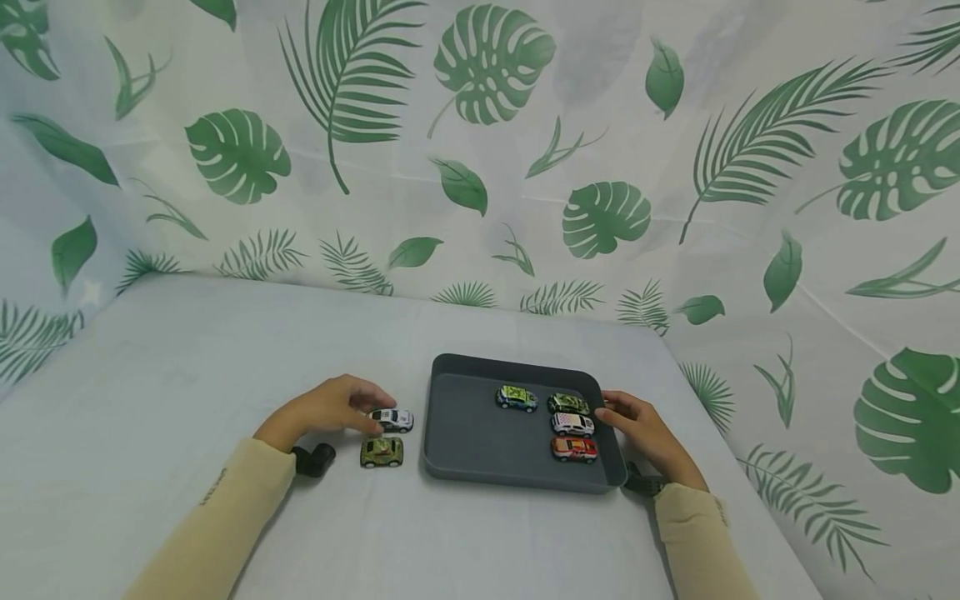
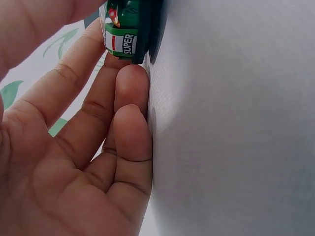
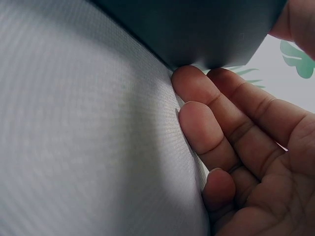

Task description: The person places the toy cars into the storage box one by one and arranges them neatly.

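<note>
Your left hand [image 1: 333, 407] pinches the white toy car [image 1: 400, 420], your right hand [image 1: 645, 429] grips the dark-grey rectangular tray [image 1: 480, 479]; slipping sideways could knock the green camouflage toy car [image 1: 382, 453].

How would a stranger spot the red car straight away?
Find the dark grey tray on the white-covered table. Inside, toward the person's right, the red car sits nearest the tray's near wall, beside a mostly white car. Its red-orange body sets it apart; no other car's body is that colour.
</note>
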The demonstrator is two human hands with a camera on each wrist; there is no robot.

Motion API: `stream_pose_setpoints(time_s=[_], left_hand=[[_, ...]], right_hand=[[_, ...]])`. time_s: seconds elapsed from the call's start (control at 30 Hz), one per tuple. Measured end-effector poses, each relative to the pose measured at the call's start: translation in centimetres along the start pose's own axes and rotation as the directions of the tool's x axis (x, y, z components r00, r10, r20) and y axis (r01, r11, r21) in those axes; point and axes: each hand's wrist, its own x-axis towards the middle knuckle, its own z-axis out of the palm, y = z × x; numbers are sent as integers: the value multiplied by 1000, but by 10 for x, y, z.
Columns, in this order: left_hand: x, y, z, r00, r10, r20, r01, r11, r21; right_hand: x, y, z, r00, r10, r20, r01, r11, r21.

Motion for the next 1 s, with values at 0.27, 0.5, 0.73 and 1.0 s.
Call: stream_pose_setpoints(time_s=[0.27, 0.5, 0.73, 1.0], left_hand=[[1, 1, 1, 999, -29, -18, 30, 999, 33], [0, 0, 0, 999, -19, -34, 21, 998, 58], [-1, 1, -2, 998, -13, -63, 17, 999, 51], [-3, 6, -6, 989, -33, -146, 38, 999, 30]], right_hand=[[0, -1, 0, 1000, 0, 4, 0, 1000, 10], [-1, -2, 1, 1000, 8, 1, -8, 1000, 11], [-2, -2, 1, 1000, -1, 5, 1, 1000, 8], [-1, -2, 1, 1000, 2, -1, -2, 1000, 6]])
